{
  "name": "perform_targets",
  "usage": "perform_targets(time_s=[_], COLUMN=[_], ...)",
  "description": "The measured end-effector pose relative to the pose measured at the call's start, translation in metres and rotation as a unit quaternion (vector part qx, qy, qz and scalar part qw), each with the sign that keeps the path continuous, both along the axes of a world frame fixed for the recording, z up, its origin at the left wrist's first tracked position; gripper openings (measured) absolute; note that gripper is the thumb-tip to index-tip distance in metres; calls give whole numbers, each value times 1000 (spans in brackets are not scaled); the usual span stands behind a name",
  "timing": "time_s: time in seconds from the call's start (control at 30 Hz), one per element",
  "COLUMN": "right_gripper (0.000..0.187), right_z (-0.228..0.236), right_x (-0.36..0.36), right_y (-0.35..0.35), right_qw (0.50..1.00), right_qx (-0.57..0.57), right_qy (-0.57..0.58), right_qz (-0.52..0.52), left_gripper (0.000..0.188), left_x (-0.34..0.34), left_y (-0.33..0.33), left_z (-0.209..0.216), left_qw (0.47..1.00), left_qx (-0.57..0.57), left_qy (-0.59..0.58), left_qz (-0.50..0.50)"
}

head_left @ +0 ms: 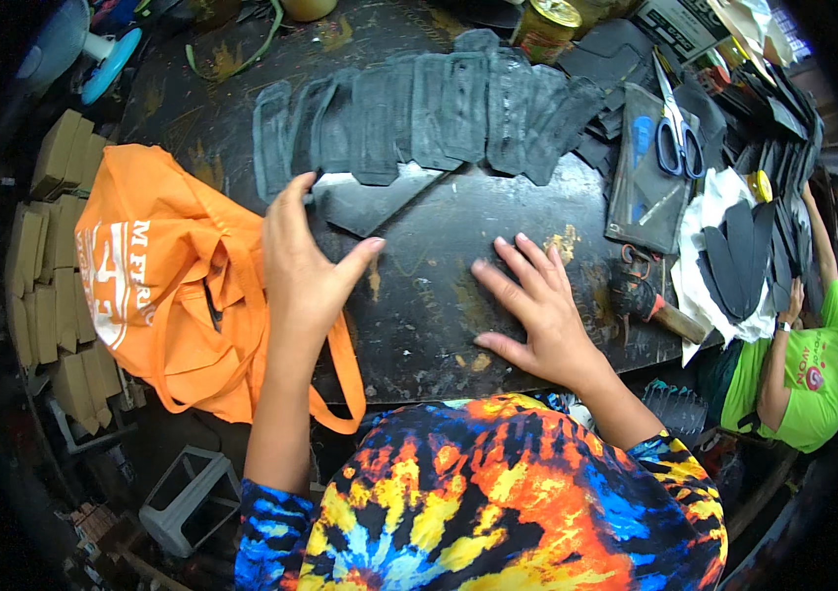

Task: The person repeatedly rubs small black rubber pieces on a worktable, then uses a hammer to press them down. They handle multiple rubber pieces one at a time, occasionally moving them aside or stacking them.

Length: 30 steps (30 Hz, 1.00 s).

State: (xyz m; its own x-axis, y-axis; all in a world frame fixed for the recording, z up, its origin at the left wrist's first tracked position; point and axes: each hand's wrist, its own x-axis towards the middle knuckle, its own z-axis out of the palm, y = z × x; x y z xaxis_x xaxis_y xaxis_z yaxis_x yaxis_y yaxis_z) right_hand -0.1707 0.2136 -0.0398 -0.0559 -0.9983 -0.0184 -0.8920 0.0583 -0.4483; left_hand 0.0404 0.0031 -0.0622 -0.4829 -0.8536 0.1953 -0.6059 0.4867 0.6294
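My left hand (303,266) is beside the orange cloth bag (133,207), its thumb spread away from the fingers and nothing visible in it. Its fingertips are next to the left part of an overlapping row of dark, strip-like flat pieces (377,123). Between that hand and the row lies a loose dark flat piece (370,209) with a slanted edge. My right hand (537,315) is over the bare dark tabletop (429,295), palm down with its fingers fanned out. Whether it presses on the surface I cannot tell.
Blue-handled scissors (675,138) lie on a dark flat case at the right, above a hammer-like tool (665,313). Black curved pieces (737,261) rest on white sheeting. A person in a green shirt (803,374) works at the far right. Stacked tan blocks (55,276) stand left.
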Motion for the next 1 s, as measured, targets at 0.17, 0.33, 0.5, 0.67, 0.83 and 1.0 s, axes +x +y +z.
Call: perform_targets(time_s=[0.17,0.33,0.5,0.67,0.83,1.0], right_gripper=[70,71,72,61,60,76], right_z=[4,10,0,10,25,6], right_x=[-4,-24,-18,-20,-40,-44], right_y=[11,22,27,17,-44,-109], right_qw=[993,987,985,995,987,980], right_qx=[7,-37,-57,-55,-126,-163], right_qy=[-116,-112,-115,-71,-66,17], right_qz=[-28,-108,-111,-48,67,116], left_gripper=[98,108,122,131,136,141], left_x=[-11,-19,-23,-27,-30,-30], left_y=[0,4,1,-3,-5,-7], left_z=[-19,-23,-25,-27,-21,-17], left_qw=[1000,999,998,1000,999,998], left_qx=[18,-19,18,-18,8,-8], left_qy=[8,44,49,-4,-44,-59], left_qz=[22,26,36,19,29,22])
